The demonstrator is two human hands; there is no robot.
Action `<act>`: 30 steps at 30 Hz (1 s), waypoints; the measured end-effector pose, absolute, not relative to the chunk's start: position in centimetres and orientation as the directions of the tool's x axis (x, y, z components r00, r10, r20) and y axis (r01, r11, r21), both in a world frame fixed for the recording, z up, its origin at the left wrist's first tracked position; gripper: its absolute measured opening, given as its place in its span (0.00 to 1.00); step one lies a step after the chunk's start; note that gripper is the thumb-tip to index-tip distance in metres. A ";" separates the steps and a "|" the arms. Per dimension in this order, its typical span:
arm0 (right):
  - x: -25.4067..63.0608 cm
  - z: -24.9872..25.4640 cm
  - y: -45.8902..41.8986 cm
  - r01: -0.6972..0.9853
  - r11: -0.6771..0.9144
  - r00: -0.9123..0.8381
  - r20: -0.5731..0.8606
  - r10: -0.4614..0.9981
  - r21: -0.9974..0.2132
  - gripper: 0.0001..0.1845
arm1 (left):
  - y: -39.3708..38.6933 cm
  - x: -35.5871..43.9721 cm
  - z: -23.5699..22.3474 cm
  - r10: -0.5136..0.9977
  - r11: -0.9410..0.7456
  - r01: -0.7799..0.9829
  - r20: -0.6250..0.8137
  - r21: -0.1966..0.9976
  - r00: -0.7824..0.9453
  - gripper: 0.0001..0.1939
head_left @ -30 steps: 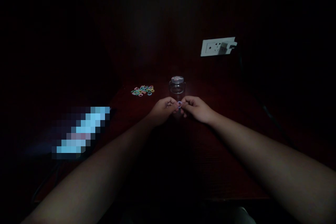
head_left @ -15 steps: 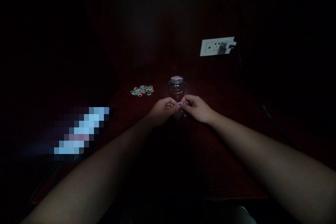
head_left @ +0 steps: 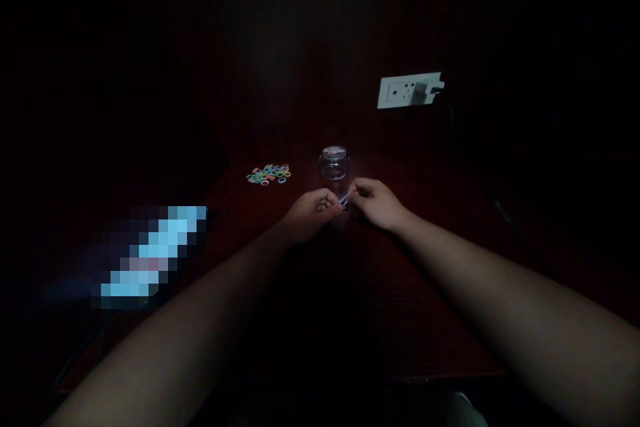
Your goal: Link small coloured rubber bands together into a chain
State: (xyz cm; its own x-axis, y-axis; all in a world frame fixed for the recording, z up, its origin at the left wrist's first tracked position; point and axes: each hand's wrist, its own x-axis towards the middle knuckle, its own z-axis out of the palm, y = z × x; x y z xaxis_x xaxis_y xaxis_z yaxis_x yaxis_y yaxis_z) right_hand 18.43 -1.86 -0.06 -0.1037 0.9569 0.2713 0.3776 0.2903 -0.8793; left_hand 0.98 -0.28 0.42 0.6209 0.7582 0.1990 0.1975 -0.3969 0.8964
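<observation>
Between my two hands a small pale purple hair tie (head_left: 343, 200) is pulled out slightly. My left hand (head_left: 315, 208) pinches its left end, fingers curled. The thumb and forefinger of my right hand (head_left: 374, 203) are closed on its other end. Just behind the hands stands a clear jar (head_left: 334, 167) with its lid on; its lower part is partly hidden by my fingers. Left of the jar lies a loose pile of colourful hair ties (head_left: 269, 175) in pink, green, yellow and blue.
The dark red table (head_left: 400, 320) runs under my arms. A bright blurred-out screen (head_left: 155, 253) lies at the left. On the back wall is a white socket plate (head_left: 400, 91) with a plug in it. A dark cable (head_left: 507, 213) is at the right.
My hands have drawn slightly apart, the right one a little up and to the right, and the hair tie between them now shows stretched. The whole view has shifted slightly.
</observation>
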 end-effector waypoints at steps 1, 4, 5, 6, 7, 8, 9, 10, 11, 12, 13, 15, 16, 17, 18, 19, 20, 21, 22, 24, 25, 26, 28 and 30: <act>18.4 0.0 -1.9 0.352 0.301 -0.161 0.260 0.952 -0.886 0.04 | -0.3 1.0 0.4 0.759 -0.399 0.200 0.201 0.895 0.619 0.10; 18.3 0.0 -1.9 0.329 0.285 -0.168 0.241 0.956 -0.900 0.04 | -0.2 1.0 0.4 0.763 -0.398 0.200 0.202 0.895 0.615 0.10; 18.3 0.0 -1.8 0.332 0.265 -0.123 0.237 0.964 -0.905 0.05 | -0.2 1.1 0.4 0.765 -0.394 0.199 0.201 0.897 0.612 0.10; 18.4 0.0 -1.8 0.335 0.249 -0.085 0.234 0.968 -0.909 0.05 | -0.2 1.1 0.4 0.766 -0.389 0.196 0.199 0.900 0.611 0.10; 18.4 0.0 -1.7 0.341 0.238 -0.059 0.232 0.971 -0.909 0.05 | -0.3 1.1 0.4 0.767 -0.384 0.192 0.197 0.903 0.611 0.10; 18.4 0.0 -1.7 0.343 0.238 -0.052 0.235 0.971 -0.909 0.05 | -0.3 1.1 0.5 0.766 -0.381 0.189 0.195 0.905 0.612 0.10; 18.4 0.0 -1.7 0.338 0.245 -0.064 0.238 0.969 -0.909 0.05 | -0.3 1.1 0.5 0.765 -0.380 0.188 0.193 0.906 0.615 0.10; 18.4 0.1 -1.7 0.330 0.254 -0.088 0.238 0.967 -0.909 0.05 | -0.3 1.1 0.4 0.764 -0.381 0.187 0.194 0.906 0.616 0.10; 18.4 0.1 -1.8 0.316 0.258 -0.121 0.231 0.965 -0.913 0.04 | -0.2 1.1 0.4 0.764 -0.382 0.187 0.196 0.905 0.615 0.10; 18.3 0.1 -1.9 0.302 0.256 -0.149 0.220 0.964 -0.918 0.04 | -0.2 1.0 0.3 0.765 -0.384 0.188 0.198 0.904 0.613 0.11; 18.3 0.1 -2.0 0.288 0.254 -0.173 0.211 0.962 -0.923 0.04 | -0.1 1.0 0.3 0.767 -0.387 0.191 0.200 0.902 0.610 0.11; 18.3 0.2 -2.1 0.265 0.255 -0.208 0.203 0.957 -0.930 0.05 | 0.0 1.0 0.1 0.772 -0.390 0.194 0.205 0.900 0.601 0.11; 18.3 0.3 -2.1 0.257 0.258 -0.219 0.204 0.954 -0.931 0.05 | 0.0 1.0 0.0 0.775 -0.388 0.192 0.207 0.901 0.597 0.11; 18.3 0.3 -2.2 0.251 0.261 -0.229 0.205 0.952 -0.932 0.05 | 0.1 1.0 -0.1 0.778 -0.386 0.188 0.209 0.903 0.592 0.11; 18.2 0.4 -2.3 0.247 0.263 -0.237 0.205 0.950 -0.933 0.06 | 0.1 1.0 -0.1 0.783 -0.381 0.183 0.210 0.906 0.586 0.11; 18.2 0.4 -2.3 0.244 0.263 -0.243 0.204 0.948 -0.933 0.06 | 0.2 1.0 -0.1 0.790 -0.373 0.179 0.211 0.910 0.575 0.11; 18.2 0.5 -2.4 0.240 0.262 -0.249 0.202 0.947 -0.935 0.06 | 0.2 1.1 -0.1 0.801 -0.367 0.180 0.211 0.913 0.560 0.11; 18.1 0.5 -2.5 0.232 0.260 -0.260 0.198 0.945 -0.938 0.06 | 0.3 1.1 -0.1 0.814 -0.362 0.187 0.211 0.913 0.542 0.10; 18.0 0.5 -2.6 0.219 0.256 -0.274 0.192 0.942 -0.942 0.06 | 0.3 1.1 -0.1 0.828 -0.360 0.206 0.210 0.910 0.519 0.10; 18.0 0.6 -2.6 0.190 0.244 -0.303 0.179 0.936 -0.951 0.05 | 0.5 1.1 -0.1 0.857 -0.364 0.263 0.210 0.893 0.471 0.09; 18.0 0.6 -2.6 0.177 0.237 -0.314 0.174 0.933 -0.955 0.05 | 0.5 1.1 -0.1 0.869 -0.367 0.295 0.212 0.882 0.447 0.09; 18.0 0.6 -2.6 0.169 0.233 -0.322 0.170 0.931 -0.958 0.05 | 0.6 1.1 -0.1 0.881 -0.366 0.322 0.213 0.873 0.423 0.09; 18.1 0.5 -2.5 0.162 0.230 -0.327 0.168 0.930 -0.960 0.05 | 0.7 1.0 -0.1 0.897 -0.360 0.349 0.217 0.865 0.386 0.08; 18.2 0.5 -2.5 0.158 0.231 -0.324 0.170 0.931 -0.960 0.05 | 0.8 1.0 -0.2 0.891 -0.359 0.328 0.216 0.874 0.400 0.09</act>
State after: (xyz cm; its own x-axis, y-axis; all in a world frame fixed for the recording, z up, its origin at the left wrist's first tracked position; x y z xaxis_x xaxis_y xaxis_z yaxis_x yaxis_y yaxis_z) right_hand 18.18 -2.49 0.47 -0.3240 0.9306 0.1704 0.1584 0.2310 -0.9600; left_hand 1.00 0.81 -0.20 0.4000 0.8907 0.2161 0.3279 -0.3593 0.8738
